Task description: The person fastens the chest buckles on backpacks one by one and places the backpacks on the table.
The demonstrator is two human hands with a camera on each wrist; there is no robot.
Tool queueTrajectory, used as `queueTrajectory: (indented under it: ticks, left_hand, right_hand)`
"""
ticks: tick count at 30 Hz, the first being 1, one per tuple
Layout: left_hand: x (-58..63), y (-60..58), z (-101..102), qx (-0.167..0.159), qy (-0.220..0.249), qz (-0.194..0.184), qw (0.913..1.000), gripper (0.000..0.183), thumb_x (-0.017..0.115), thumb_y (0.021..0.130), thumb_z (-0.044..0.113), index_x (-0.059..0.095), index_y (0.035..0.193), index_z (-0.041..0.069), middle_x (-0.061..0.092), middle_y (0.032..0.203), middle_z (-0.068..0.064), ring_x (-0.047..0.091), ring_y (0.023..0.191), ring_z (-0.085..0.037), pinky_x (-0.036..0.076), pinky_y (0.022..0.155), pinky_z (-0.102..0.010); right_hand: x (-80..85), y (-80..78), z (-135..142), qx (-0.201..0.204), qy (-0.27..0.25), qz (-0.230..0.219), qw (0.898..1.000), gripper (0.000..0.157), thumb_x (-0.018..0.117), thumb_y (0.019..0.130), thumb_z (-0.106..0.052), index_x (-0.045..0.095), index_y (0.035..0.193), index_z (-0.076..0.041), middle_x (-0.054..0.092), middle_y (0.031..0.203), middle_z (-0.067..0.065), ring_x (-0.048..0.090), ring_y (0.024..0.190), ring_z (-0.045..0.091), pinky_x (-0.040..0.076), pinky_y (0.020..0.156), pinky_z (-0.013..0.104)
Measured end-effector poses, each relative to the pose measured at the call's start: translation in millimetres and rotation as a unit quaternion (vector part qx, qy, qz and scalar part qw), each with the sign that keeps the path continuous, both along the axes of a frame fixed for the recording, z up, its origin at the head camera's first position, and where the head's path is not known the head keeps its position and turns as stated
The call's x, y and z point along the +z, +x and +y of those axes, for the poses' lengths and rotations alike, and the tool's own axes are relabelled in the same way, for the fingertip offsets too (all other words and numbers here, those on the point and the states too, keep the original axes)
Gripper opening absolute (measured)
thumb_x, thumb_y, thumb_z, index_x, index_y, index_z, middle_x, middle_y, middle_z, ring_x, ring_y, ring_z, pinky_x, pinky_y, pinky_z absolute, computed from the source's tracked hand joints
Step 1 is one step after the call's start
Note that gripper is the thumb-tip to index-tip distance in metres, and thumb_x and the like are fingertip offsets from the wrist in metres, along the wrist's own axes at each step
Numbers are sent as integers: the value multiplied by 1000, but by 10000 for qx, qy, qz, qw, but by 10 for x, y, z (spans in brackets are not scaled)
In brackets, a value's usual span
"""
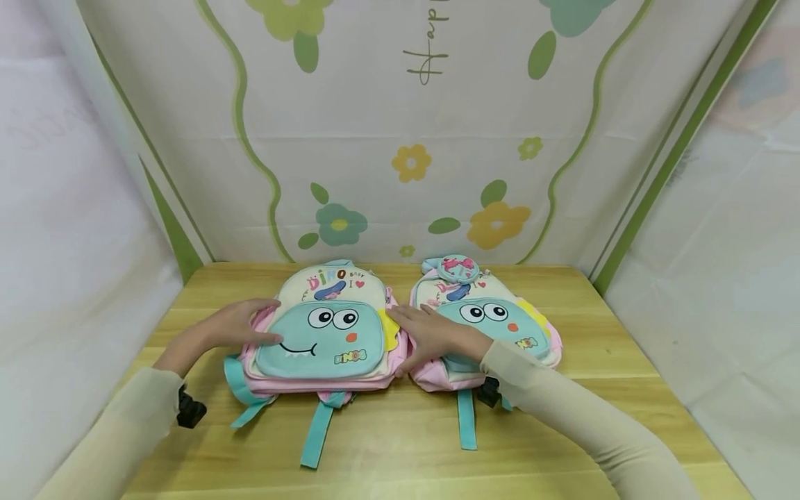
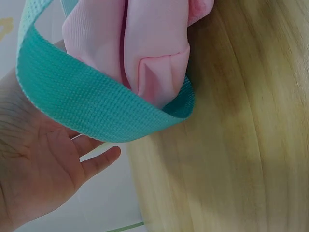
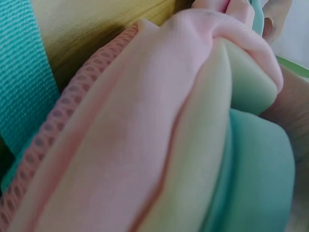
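Note:
Two small dinosaur backpacks lie side by side, faces up. The left backpack [image 1: 325, 340] has a teal face pocket, pink sides and a yellow side trim. My left hand [image 1: 240, 323] touches its left side, the thumb on the front pocket. In the left wrist view the palm shows, with fingers fairly straight behind a teal strap [image 2: 82, 106]. Between the bags, my right hand [image 1: 434, 337] rests at the left backpack's right side, fingers extended near the yellow trim. It partly covers the right backpack [image 1: 525, 330]. Pink fabric [image 3: 125, 111] hides most of that hand in the right wrist view.
A round teal pouch [image 1: 458, 269] with a pink figure sits at the top of the right backpack. Teal straps [image 1: 319, 434] trail toward the front of the wooden table [image 1: 400, 465]. A flower-printed backdrop [image 1: 375, 125] stands behind, with white side panels.

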State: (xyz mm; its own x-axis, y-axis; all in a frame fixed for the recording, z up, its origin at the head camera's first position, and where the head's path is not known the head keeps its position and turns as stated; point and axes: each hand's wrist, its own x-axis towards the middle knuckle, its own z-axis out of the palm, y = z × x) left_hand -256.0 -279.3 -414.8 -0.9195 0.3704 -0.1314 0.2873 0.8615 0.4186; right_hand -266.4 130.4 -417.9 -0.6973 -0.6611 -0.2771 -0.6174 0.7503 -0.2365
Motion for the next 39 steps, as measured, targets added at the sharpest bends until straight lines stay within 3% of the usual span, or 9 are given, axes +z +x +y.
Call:
queueTrajectory:
  ticks: [9,21,27,33,39]
  left_hand:
    - [-87,-36,-25,-27,60,-61,10000,93,75,84,61,47,150,2,47,151,-30,41,140,-54,38,109,-69]
    - [-74,-30,-23,-19,238,-116,9996,90,76,85,58,48,150,3,47,152,-29,40,141,-53,37,110,-68]
    - [-77,-38,-67,-36,379,-195,9991,88,78,84,56,48,150,5,46,152,-29,41,140,-53,39,108,-69]
    - [-96,-45,-83,-81,583,-509,9970,92,80,83,54,44,153,4,41,155,-31,36,143,-54,36,109,-70]
    - [-131,-64,-75,-98,524,-453,9975,93,80,82,54,44,153,5,41,155,-31,36,143,-54,36,109,-70]
  right_hand:
    - [-42,23,8,-105,-204,189,9996,125,78,75,-70,13,165,-12,15,172,11,15,159,27,12,128,51]
    - [-37,35,8,-350,-245,215,9989,124,79,74,-69,19,164,-9,22,169,15,25,156,30,25,126,46]
    - [-52,20,-3,-332,-111,244,9991,122,79,74,-70,23,162,-7,26,168,17,27,155,31,26,126,45]
    - [-81,9,-2,-360,-57,199,9991,118,78,74,-70,28,161,-7,26,168,15,27,155,31,26,126,45]
    - [-125,-10,34,-418,-372,190,9983,115,80,75,-67,31,160,-8,29,167,14,28,155,31,22,127,48]
